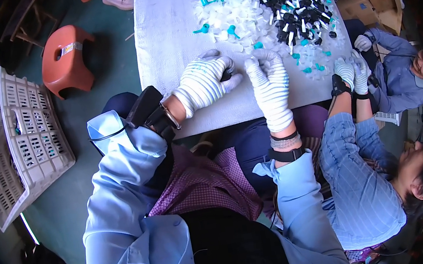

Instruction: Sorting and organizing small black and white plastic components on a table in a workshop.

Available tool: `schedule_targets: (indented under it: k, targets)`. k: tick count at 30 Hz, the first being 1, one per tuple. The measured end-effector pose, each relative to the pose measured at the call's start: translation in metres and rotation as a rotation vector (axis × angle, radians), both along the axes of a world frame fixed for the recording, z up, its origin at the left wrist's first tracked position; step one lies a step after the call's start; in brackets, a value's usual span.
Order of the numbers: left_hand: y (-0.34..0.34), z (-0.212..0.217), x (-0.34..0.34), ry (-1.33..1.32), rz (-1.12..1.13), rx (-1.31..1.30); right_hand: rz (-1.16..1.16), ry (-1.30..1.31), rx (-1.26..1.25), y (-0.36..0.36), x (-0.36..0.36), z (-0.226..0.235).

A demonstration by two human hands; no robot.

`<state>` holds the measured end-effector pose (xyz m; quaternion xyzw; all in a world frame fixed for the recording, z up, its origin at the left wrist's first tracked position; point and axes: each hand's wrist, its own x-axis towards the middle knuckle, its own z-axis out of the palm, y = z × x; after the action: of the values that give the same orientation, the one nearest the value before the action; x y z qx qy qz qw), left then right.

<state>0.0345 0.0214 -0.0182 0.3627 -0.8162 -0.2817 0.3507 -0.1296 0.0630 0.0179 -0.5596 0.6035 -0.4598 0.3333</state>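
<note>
My left hand [206, 81], in a white striped glove, is closed round a small black plastic part [226, 75] whose end shows between thumb and fingers. To its right, my right hand [270, 83] in a matching glove has its fingers curled together in a pinch; what they hold, if anything, is hidden. Both hands are just above the near part of a white covered table [167, 46]. Beyond them lies a heap of translucent plastic pieces [233, 18]. Black parts with white stems [294, 7] are piled farther right, and teal pieces [232, 32] are scattered among them.
An orange stool [65, 58] and a white slatted crate [39, 140] stand on the floor to the left. Co-workers sit along the table's right side, one with gloved hands [352, 73] near the edge. Cardboard boxes [371, 1] are at the far right.
</note>
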Motion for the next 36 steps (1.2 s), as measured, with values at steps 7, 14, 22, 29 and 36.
schedule_targets:
  k: [7, 14, 22, 29, 36]
  targets:
    - [-0.003, -0.010, 0.002, -0.012, 0.011, -0.031, 0.192, -0.271, -0.071, 0.009, 0.027, -0.004]
    - [-0.005, -0.019, 0.000, -0.035, -0.015, -0.022, 0.107, -0.147, -0.227, 0.015, 0.024, -0.033]
    - [-0.005, -0.019, 0.003, -0.055, -0.010, -0.014, 0.175, 0.071, -0.280, 0.020, 0.028, -0.023]
    - [0.003, 0.005, 0.000, -0.069, -0.034, 0.012, 0.082, 0.384, -0.495, -0.025, 0.011, 0.031]
    - [-0.001, -0.045, -0.004, -0.001, 0.007, -0.102, 0.455, 0.624, 0.207, -0.064, 0.051, 0.012]
